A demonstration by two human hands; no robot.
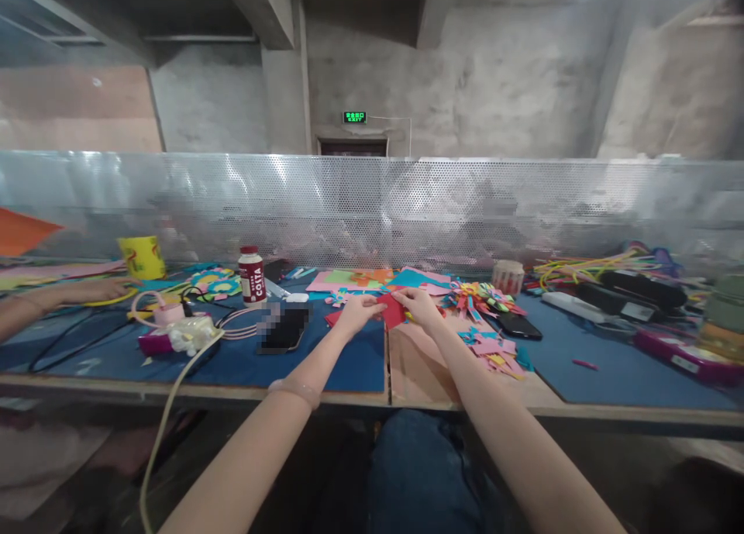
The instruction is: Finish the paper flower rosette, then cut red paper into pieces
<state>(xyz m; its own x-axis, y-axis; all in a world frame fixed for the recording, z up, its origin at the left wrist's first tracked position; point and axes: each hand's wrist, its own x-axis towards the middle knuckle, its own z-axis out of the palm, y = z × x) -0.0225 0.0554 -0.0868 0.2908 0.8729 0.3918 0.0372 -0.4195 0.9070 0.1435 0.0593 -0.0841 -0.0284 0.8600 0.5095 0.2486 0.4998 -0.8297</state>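
Note:
A small red piece of paper (394, 311) is held up between my two hands, above the seam of the table. My left hand (359, 315) pinches its left edge, while the fingers of my right hand (419, 307) grip its upper right side. Another bit of red paper (333, 318) lies just left of my left hand. Beyond my hands are coloured paper sheets (325, 280). Fringed paper strips (473, 299) in several colours are heaped to the right of my right hand, with more cut pieces (494, 350) nearer the front.
Left of my hands are a phone (284, 329), a red drink bottle (252, 278) and a power strip (180, 336) with cables. A co-worker's hand (108, 291) reaches in from the left. On the right lie another phone (517, 325), a clear container (508, 277) and dark cases (642, 290).

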